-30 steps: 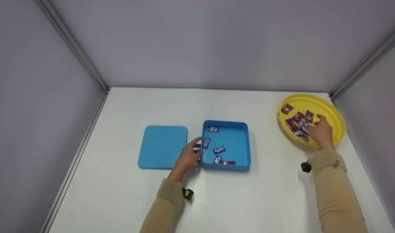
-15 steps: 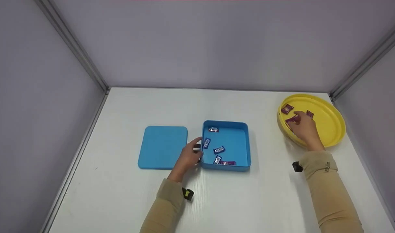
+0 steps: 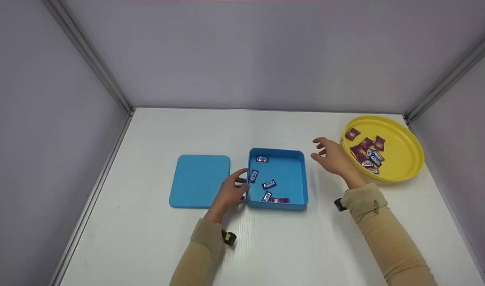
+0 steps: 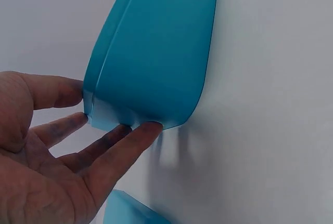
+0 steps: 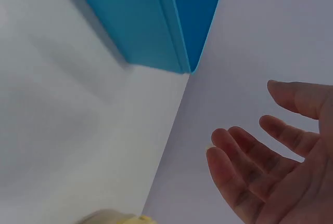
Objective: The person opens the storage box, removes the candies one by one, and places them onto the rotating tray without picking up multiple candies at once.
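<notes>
An open blue box (image 3: pixel 290 172) stands mid-table with several wrapped candies (image 3: pixel 269 184) inside. My left hand (image 3: pixel 237 186) rests against its left wall near the front corner. In the left wrist view, the left hand (image 4: pixel 99 146) lies with its thumb and straight fingers touching the box (image 4: pixel 156 52). My right hand (image 3: pixel 325 153) hovers empty, fingers spread, between the box and a yellow plate (image 3: pixel 403 147) holding several purple and blue candies (image 3: pixel 367 153). The right wrist view shows the right hand (image 5: pixel 260 167) with a bare palm beside the box (image 5: pixel 151 26).
The blue lid (image 3: pixel 199 180) lies flat just left of the box, and its edge (image 4: pixel 130 211) shows in the left wrist view. Grey walls enclose the white table (image 3: pixel 266 246) on three sides. The plate sits in the back right corner.
My right hand has left the yellow plate and moved left toward the blue box, its fingers now spread. The left hand and the box have stayed put.
</notes>
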